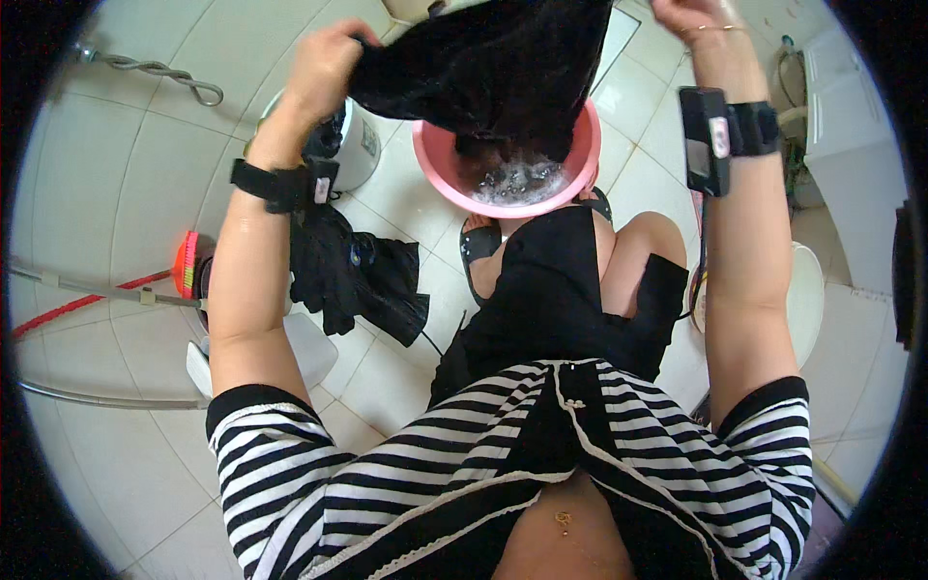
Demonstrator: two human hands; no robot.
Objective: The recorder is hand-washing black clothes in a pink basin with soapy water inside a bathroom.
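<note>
My left hand is raised at the upper left, its fingers closed on a corner of a wet-looking black cloth. The cloth spreads across the top of the view, and its lower part hangs into a pink plastic basin. Foamy water lies in the basin. At the upper right my right hand is raised near the cloth's far side; its fingers are cut off by the top edge, so its grip cannot be made out.
A white bucket with dark cloth stands left of the basin. Black garments lie below it. A red-handled brush, metal rails and a twisted metal hose are at the left. A pale round basin stands right.
</note>
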